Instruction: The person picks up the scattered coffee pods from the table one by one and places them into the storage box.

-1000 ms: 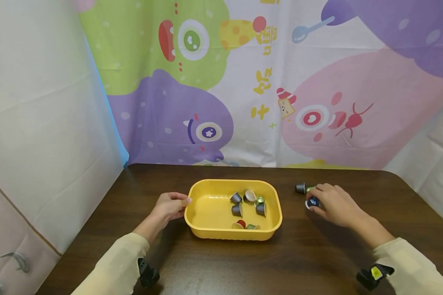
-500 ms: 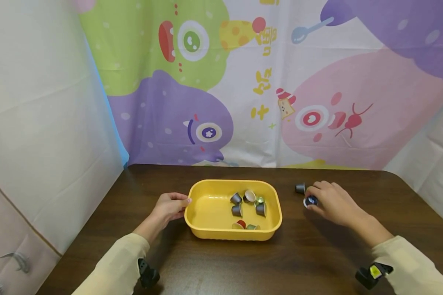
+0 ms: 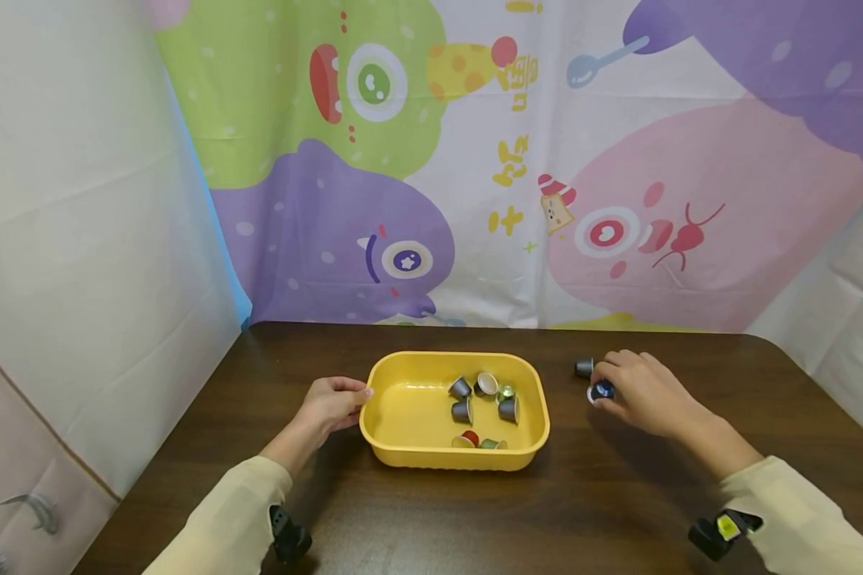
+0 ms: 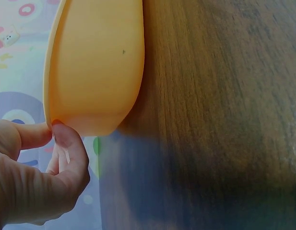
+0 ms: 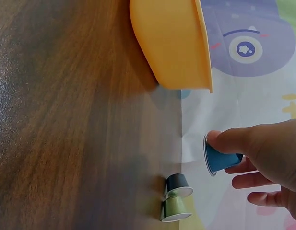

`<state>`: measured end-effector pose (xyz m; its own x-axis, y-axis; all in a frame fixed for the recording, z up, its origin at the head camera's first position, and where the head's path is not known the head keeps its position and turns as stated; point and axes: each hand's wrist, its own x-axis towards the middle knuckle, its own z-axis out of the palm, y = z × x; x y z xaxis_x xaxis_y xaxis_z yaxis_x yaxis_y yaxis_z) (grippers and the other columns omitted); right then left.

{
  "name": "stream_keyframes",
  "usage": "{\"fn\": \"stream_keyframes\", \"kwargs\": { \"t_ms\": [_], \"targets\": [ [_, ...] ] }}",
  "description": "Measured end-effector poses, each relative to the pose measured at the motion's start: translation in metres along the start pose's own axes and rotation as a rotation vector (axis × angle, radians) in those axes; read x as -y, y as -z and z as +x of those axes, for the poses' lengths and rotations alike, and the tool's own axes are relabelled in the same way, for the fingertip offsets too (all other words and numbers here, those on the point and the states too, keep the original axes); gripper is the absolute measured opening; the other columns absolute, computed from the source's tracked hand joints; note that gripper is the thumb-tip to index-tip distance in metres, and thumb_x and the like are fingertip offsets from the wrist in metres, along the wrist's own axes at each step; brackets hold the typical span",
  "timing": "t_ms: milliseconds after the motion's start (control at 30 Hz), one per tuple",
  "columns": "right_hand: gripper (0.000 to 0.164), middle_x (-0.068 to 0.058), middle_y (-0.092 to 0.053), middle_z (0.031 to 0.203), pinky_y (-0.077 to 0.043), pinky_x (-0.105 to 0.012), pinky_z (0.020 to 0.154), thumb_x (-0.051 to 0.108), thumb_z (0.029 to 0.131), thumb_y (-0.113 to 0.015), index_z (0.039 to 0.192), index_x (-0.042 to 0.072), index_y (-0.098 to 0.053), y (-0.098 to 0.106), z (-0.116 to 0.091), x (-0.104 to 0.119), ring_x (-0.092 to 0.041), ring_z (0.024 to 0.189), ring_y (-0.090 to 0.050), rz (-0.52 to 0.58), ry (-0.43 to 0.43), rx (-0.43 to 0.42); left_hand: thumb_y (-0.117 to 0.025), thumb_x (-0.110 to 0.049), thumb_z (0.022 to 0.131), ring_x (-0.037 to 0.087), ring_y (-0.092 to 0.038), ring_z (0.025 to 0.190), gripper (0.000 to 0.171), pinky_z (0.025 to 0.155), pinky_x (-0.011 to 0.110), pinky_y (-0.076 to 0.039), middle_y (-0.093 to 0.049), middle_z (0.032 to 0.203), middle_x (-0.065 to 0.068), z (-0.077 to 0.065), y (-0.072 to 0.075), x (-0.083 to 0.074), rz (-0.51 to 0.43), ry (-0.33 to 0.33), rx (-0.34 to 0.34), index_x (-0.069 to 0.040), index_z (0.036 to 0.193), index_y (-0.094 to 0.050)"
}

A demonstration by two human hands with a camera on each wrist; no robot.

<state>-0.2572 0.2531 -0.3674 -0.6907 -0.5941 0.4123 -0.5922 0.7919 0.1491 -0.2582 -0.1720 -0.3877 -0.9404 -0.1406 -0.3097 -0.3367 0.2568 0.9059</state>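
Observation:
My left hand (image 3: 331,403) pinches the left rim of a yellow plastic basin (image 3: 403,455) between thumb and fingers; the left wrist view shows the thumb and fingertip meeting on the edge. Right of the basin, my right hand (image 3: 640,391) holds a blue coffee capsule (image 5: 221,158) with a silvery rim, thumb on one side. Two capsules lie on the table by this hand in the right wrist view: a dark grey capsule (image 5: 177,184) and a pale green capsule (image 5: 174,208). In the head view the hand hides the green one.
Inside the basin, mostly in its right half, lie several capsules, among them a grey capsule (image 3: 462,411), a bright green capsule (image 3: 505,392) and a red capsule (image 3: 469,438). The brown wooden table (image 3: 431,519) ends at a cartoon-printed curtain (image 3: 499,271) behind.
The right hand has shifted slightly left with the blue capsule, and the green capsule seen earlier in the head view is now covered. The left hand and basin stay put.

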Motion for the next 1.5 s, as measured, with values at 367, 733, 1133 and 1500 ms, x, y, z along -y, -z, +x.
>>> {"fn": "stream_keyframes", "kwargs": {
  "t_ms": [367,733,1133,1500],
  "targets": [
    [0.027,0.003,-0.060,0.082,-0.049,-0.039,0.072,0.024,0.070,-0.085,0.084,0.014,-0.064,0.004,0.006,0.003,-0.017,0.079,-0.056,0.021,0.003,0.024,-0.064,-0.011,0.091,0.021,-0.063,0.087,0.024,0.077,0.033,-0.060,-0.060,0.099,0.013,-0.002,0.000,-0.001,0.004,0.000,-0.002,0.005,0.109,-0.061],
    [0.028,-0.002,-0.062,0.086,-0.051,-0.042,0.077,0.024,0.072,-0.084,0.089,0.011,-0.065,0.012,0.012,0.006,-0.021,0.085,-0.058,0.012,-0.024,0.056,-0.064,-0.011,0.090,0.021,-0.063,0.088,0.025,0.078,0.033,-0.060,-0.060,0.101,0.014,-0.002,0.000,0.000,0.004,-0.004,-0.006,0.005,0.109,-0.061],
    [0.027,-0.002,-0.063,0.087,-0.048,-0.041,0.076,0.023,0.072,-0.083,0.089,0.011,-0.066,0.017,0.020,0.011,-0.022,0.086,-0.059,0.016,-0.008,0.037,-0.063,-0.011,0.091,0.020,-0.063,0.088,0.026,0.079,0.033,-0.060,-0.061,0.101,0.013,-0.002,0.000,-0.001,-0.001,0.000,-0.002,0.005,0.111,-0.060],
    [0.025,0.001,-0.061,0.084,-0.046,-0.039,0.073,0.024,0.072,-0.083,0.085,0.014,-0.065,0.023,0.028,0.018,-0.019,0.084,-0.059,0.014,0.018,0.037,-0.063,-0.012,0.092,0.021,-0.063,0.089,0.026,0.081,0.035,-0.059,-0.061,0.104,0.015,-0.002,0.000,0.000,0.010,0.005,-0.001,0.004,0.112,-0.061]
  ]
}}
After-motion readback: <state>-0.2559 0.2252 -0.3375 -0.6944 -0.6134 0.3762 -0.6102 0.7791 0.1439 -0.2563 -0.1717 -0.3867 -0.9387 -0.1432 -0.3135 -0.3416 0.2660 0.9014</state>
